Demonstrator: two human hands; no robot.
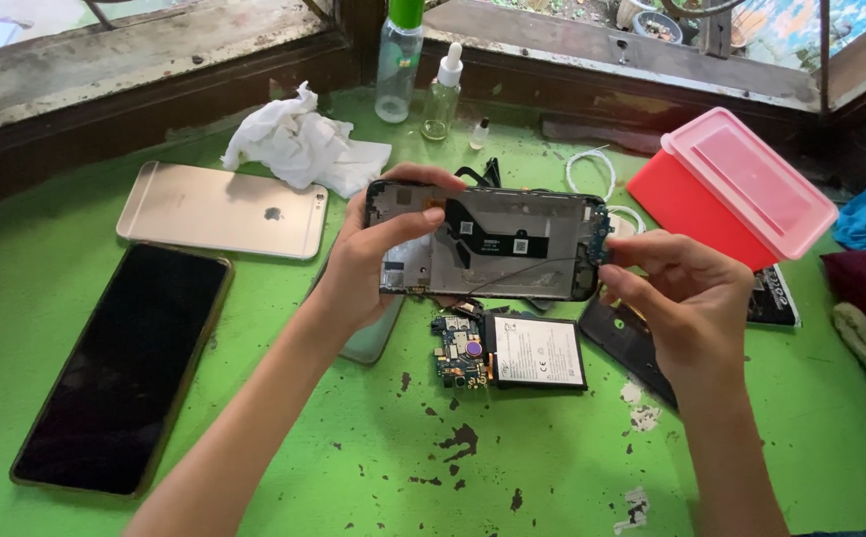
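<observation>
My left hand (pixel 368 264) grips the left end of an opened phone frame (pixel 487 244), held flat above the green table (pixel 552 457) with its inner side up. My right hand (pixel 676 288) pinches the frame's right end, where a small blue circuit board (pixel 601 242) sits. A thin dark cable runs across the frame's lower part. Below the frame lie a green main board (pixel 460 353) and a flat battery (pixel 537 353) with a white label. A dark back cover (pixel 624 343) lies partly under my right hand.
A gold phone (pixel 222 209) lies face down at the left, a black-screened phone (pixel 124 368) nearer me. Crumpled tissue (pixel 298 144), a clear bottle (pixel 398 65), a dropper bottle (pixel 442 94), a white cable (pixel 592 164) and a red box with pink lid (pixel 741 184) stand behind.
</observation>
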